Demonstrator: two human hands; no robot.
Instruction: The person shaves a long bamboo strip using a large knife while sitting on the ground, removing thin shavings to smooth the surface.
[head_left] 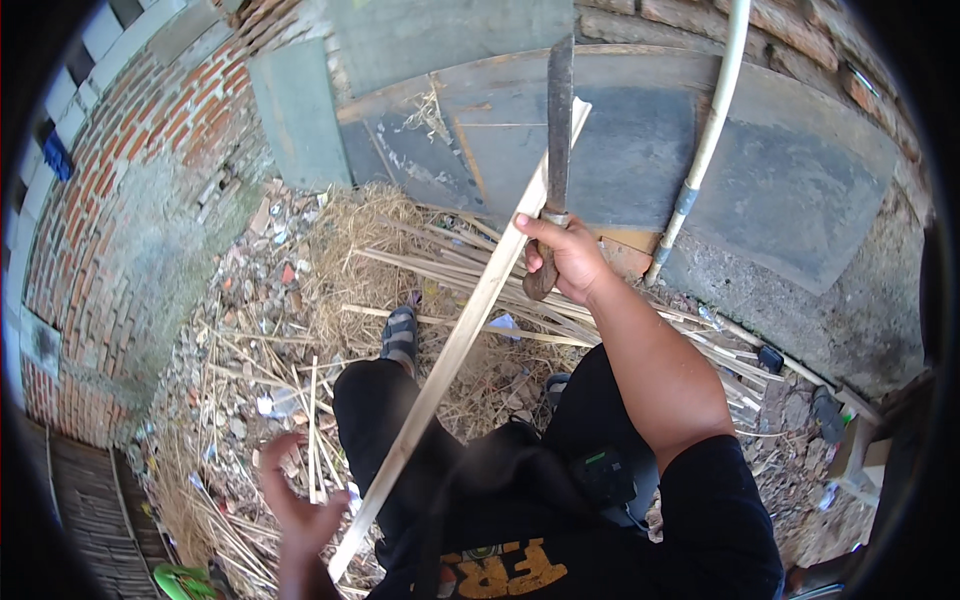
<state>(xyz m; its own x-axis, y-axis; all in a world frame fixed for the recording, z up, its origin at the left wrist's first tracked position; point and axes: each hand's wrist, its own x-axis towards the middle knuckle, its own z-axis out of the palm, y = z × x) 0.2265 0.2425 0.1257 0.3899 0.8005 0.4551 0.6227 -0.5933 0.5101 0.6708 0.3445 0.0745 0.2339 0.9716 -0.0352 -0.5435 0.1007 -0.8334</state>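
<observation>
My right hand (568,256) is closed round the brown handle of a machete (560,130), its long dark blade pointing up and away from me. The thumb of that hand also rests on a long pale bamboo strip (470,320), which slants from beside the blade down across my lap. At the lower left my left hand (300,500) is open, slightly blurred, with thumb and fingers apart. It is beside the lower end of the strip and does not appear to touch it.
Several split strips (430,262) lie beyond my feet, with dry shavings (350,250) and rubble around them. A white pipe (708,140) stands against grey boards (640,150) ahead. At left rises a brick wall (110,230); a green object (183,580) lies lower left.
</observation>
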